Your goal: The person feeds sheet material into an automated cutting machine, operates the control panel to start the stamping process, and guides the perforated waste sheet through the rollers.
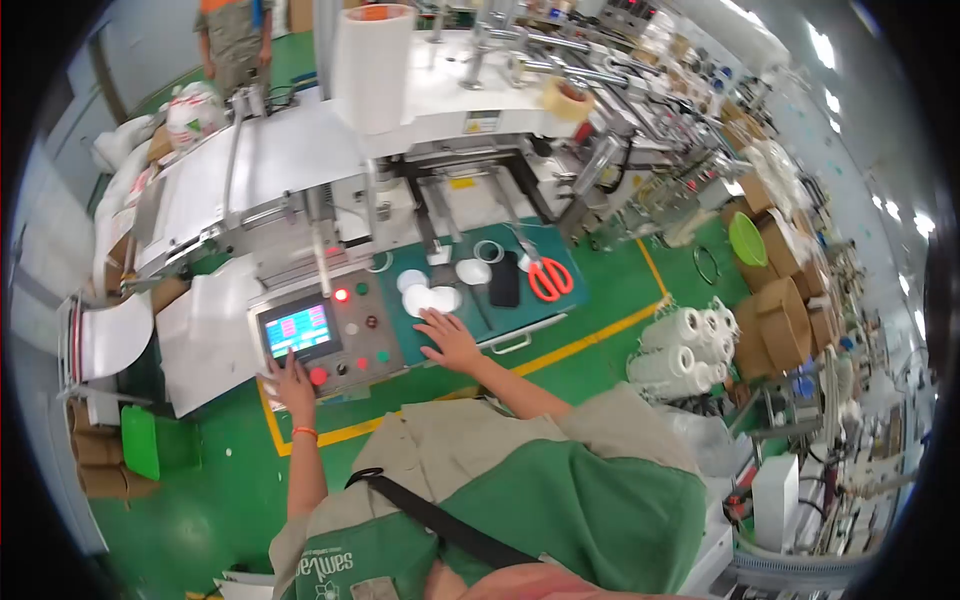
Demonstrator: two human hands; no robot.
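Note:
My left hand (290,387) is at the lower edge of a lit touchscreen (299,329), one finger reaching onto it and the fingers apart. Buttons and a glowing red light (341,295) sit on the grey control panel (385,335) beside the screen. My right hand (450,340) lies with spread fingers at the front of a green work surface (410,345), just below several white discs (418,299). Farther right on that surface are a black phone-like object (504,279), orange-handled scissors (548,279) and a pale ring (489,251).
A white roll (374,70) stands on the machine behind the panel. Wrapped white rolls (680,350) stand on the floor at right, near cardboard boxes (780,325). A green bin (145,442) is at lower left. Another person (235,45) stands at the top left.

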